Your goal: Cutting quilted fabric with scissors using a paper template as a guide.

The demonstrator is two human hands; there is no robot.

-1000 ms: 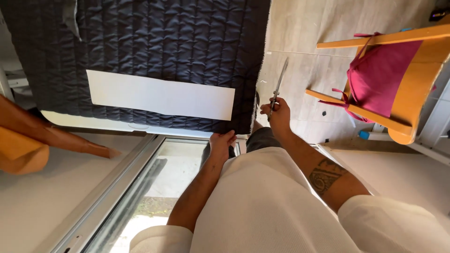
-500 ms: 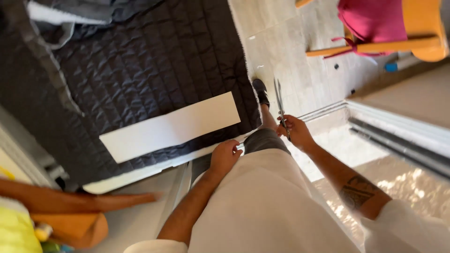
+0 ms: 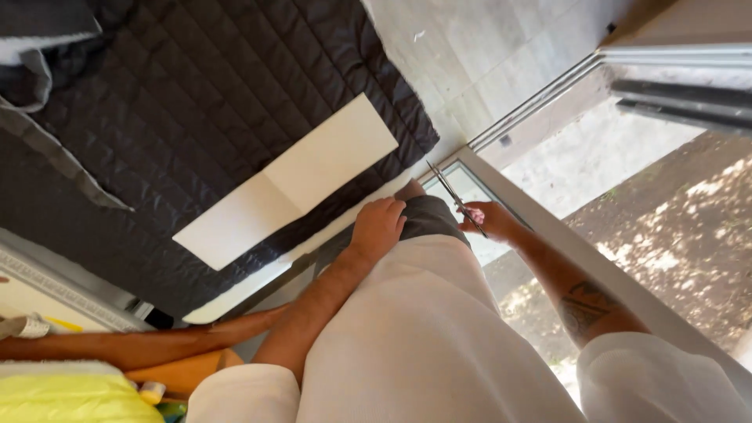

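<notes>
We're standing over the black quilted fabric (image 3: 219, 102) w/ a white card template (image 3: 290, 184) on it, left hand (image 3: 378, 227) resting spread on our thigh, right hand (image 3: 489, 221) pinching shut scissors (image 3: 454, 200) beside the knee, so we're prob. btwn cuts, needing to crouch to the edge.

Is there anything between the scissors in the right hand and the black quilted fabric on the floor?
Nothing visible. The scissors in the right hand point toward the fabric, with only bare floor between them.

Right hand (image 3: 492, 221) with scissors (image 3: 456, 199) swung outward, seemingly over the door track (image 3: 540, 98)
</notes>
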